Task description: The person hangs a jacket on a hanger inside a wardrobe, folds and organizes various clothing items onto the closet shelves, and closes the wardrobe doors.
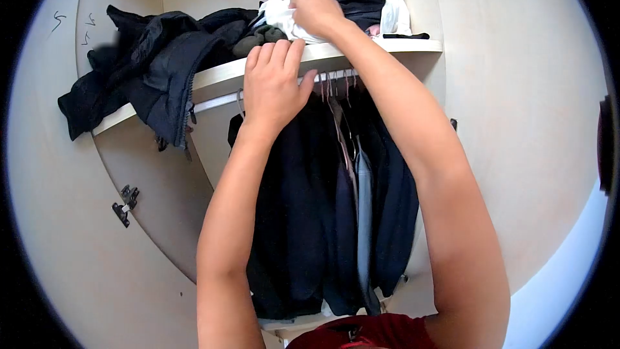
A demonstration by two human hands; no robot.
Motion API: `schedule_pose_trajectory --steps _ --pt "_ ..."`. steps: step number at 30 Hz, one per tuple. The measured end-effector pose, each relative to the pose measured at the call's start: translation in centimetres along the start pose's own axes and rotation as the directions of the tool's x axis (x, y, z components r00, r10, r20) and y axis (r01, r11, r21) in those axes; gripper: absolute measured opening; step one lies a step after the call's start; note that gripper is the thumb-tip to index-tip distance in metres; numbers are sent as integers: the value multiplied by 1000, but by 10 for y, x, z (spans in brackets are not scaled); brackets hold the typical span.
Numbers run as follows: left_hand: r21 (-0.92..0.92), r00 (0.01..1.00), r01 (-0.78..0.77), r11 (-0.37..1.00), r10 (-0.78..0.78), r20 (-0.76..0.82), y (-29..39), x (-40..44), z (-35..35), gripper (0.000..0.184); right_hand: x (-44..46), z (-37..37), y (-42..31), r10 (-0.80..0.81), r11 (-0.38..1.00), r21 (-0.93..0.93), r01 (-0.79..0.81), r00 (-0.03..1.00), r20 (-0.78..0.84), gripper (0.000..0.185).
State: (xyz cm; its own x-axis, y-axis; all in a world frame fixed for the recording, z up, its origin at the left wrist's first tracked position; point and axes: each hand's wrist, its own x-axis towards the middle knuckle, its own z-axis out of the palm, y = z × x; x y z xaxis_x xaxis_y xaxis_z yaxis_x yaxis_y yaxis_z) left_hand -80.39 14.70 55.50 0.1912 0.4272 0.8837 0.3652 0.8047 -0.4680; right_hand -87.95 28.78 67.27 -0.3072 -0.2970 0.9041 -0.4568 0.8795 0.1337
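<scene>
My left hand (276, 81) rests on the front edge of the upper shelf (223, 76), its fingers side by side over the board and its thumb apart, with nothing in it. On the shelf's right part, my right hand (315, 13) is closed on a white cloth (278, 14); its fingertips are partly hidden. Black clothing (355, 3) lies beside and behind that hand, within white fabric. Dark grey-green rolled items (258, 40) sit just behind my left fingers. A black jacket (169, 52) is heaped at the left and hangs over the shelf edge.
Below the shelf, dark garments (303, 200) and a grey-blue one (363, 220) hang on hangers from a metal rail (216, 102). Open wardrobe doors stand at both sides, the left (58, 155) with black hinges (126, 205).
</scene>
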Motion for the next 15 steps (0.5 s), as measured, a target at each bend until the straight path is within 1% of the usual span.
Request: schedule_pose_trajectory --steps 1,2,3,4,5,6,8,10,13,15 --pt "0 1000 6 1000 -6 -10 0 0 0 51 -3 2 1 -33 999 -21 29 984 -175 22" --pt "-4 1000 10 1000 -10 -2 1 0 -1 50 -5 -2 6 -41 999 14 45 977 -209 22" --pt "-9 1000 15 1000 -15 4 1 0 -2 50 -5 -7 12 24 997 83 -4 970 -241 22" --pt "-14 1000 18 1000 -18 11 1 0 -2 50 -9 -16 16 94 987 154 -53 959 -267 23" --pt "-19 1000 23 1000 -23 14 1 0 -2 49 -17 -26 22 228 938 324 -123 923 -310 23" --pt "-13 1000 26 1000 -26 9 1 0 -3 49 -27 -40 25 365 855 488 -175 872 -327 24" --pt "-3 1000 27 1000 -27 3 2 0 -3 49 -35 -47 52 532 722 670 -173 758 -378 23" --pt "1 999 38 999 -38 7 3 0 -2 49 -43 -53 74 590 630 776 -31 670 -451 22" --pt "5 999 28 1000 -28 -27 3 0 1 48 -73 -78 75 621 512 855 89 649 -439 21" --pt "19 999 24 1000 -24 -37 3 0 2 49 -98 -97 65 566 580 809 97 666 -485 21"
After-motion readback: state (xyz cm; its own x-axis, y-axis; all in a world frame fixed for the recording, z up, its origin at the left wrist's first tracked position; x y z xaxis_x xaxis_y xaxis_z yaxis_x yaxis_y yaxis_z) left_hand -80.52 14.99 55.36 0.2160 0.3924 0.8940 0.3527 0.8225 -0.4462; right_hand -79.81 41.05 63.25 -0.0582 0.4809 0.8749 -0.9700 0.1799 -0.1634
